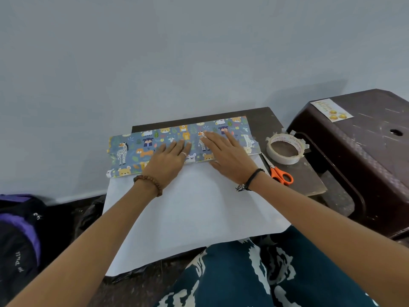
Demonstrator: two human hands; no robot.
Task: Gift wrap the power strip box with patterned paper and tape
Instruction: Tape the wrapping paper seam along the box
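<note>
Wrapping stage: first flap of the patterned paper (132,151) is folded over the far side of the sheet, printed face up.
Box location: the power strip box itself is not visible; judged to lie under the folded flap, at 12 o'clock on the small table (265,120).
Left hand (170,160): fingers straight and together, palm pressing flat on the flap.
Right hand (225,154): fingers spread wide, pressing flat on the flap, just beside the left hand at its 3 o'clock.
Unfolded paper: white reverse side (194,213) extends toward 6 o'clock, over the table edge to the person's lap.
Tape roll (284,148): at 3 o'clock of the flap, on the table, not held.
Scissors (277,170): orange-handled, at 4 o'clock of the flap, near the tape roll.
Done: first fold laid and being held down.
Remaining: no tape visible on the paper; near side still to be folded over, seam taped, both ends closed.
</note>
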